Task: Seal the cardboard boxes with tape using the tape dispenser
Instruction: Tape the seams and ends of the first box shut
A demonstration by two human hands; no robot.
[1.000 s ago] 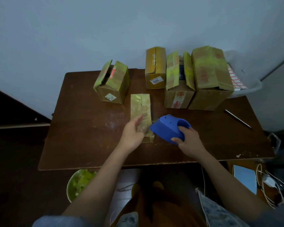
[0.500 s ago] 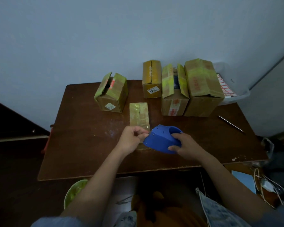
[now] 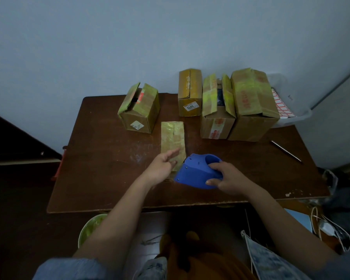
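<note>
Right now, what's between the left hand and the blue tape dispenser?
In the head view, only the near end of the flat taped box shows between the left hand and the blue tape dispenser, which the right hand grips.

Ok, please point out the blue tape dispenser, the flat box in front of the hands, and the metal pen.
blue tape dispenser (image 3: 192, 171), head view, on its blue side shell.
flat box (image 3: 172, 136), head view, middle of its taped top.
metal pen (image 3: 285, 151), head view, mid-shaft.

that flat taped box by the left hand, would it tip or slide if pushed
The flat box lies low and wide on the table, so it probably slides, not tips. Glossy tape covers its top, so fingers may slip. It looks thin, likely light, though its contents are hidden.
</note>
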